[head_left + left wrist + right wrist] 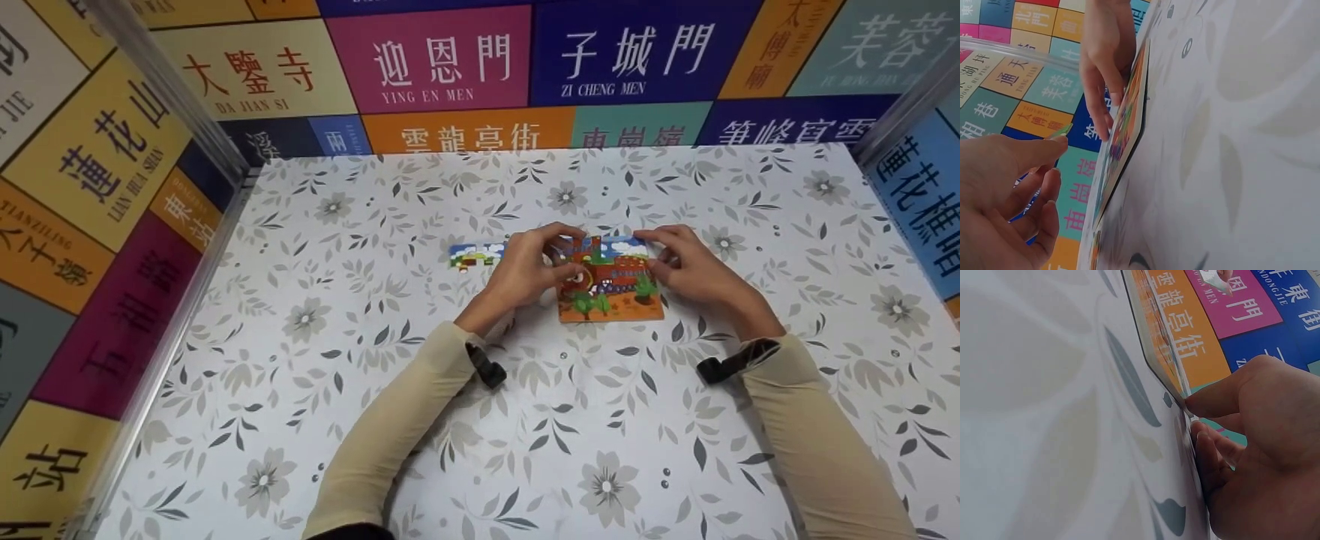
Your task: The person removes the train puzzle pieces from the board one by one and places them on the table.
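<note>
Mid-surface, a bit R of ctr, lies the picture board (615, 289), flat on the floral-patterned surface (555, 420): blue sky w/ white clouds up top, red shapes mid, green plants & orange ground along the near side. L hand (525, 266) is over the board's L side; its grip is narrow, thumb & finger pinching a small piece (1062, 132), part green, held up above the board per L wrist view. R hand (690, 266) holds the board's far R corner, thumb at the R edge, index fingertip by the far edge. Just L of L hand, partly hidden by it, is a printed strip (472, 255), w/ blue, white & green. Both arms wear tan sleeves (817, 427), a blk device (491, 373) at each cuff. Bkgd: multicolored panels (435, 64) w/ Chinese chars & romanized names.
</note>
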Motion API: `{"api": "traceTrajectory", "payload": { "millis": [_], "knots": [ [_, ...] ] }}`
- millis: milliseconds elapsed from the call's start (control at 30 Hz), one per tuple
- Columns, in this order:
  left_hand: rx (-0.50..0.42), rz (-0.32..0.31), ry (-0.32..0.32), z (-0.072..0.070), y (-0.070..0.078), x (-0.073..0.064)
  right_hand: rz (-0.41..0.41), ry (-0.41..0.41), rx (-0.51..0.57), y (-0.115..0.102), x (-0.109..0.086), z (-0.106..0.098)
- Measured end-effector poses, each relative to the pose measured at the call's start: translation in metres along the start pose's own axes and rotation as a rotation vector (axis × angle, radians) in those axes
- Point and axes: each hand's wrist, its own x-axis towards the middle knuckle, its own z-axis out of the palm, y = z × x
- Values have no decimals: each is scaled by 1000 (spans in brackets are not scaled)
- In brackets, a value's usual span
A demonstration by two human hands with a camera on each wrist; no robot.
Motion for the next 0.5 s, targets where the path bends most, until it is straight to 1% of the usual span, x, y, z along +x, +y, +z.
{"api": "traceTrajectory", "payload": {
  "millis": [167,367,500],
  "knots": [
    [32,-8,9,-7,-4,-7,-9,-8,-5,0,0,0],
    [23,-28,8,-15,-8,-15,-11,-7,-10,1,0,0],
    [33,-49,-6,-20,-11,-21,12,-3,-12,1,1,0]
  ]
}}
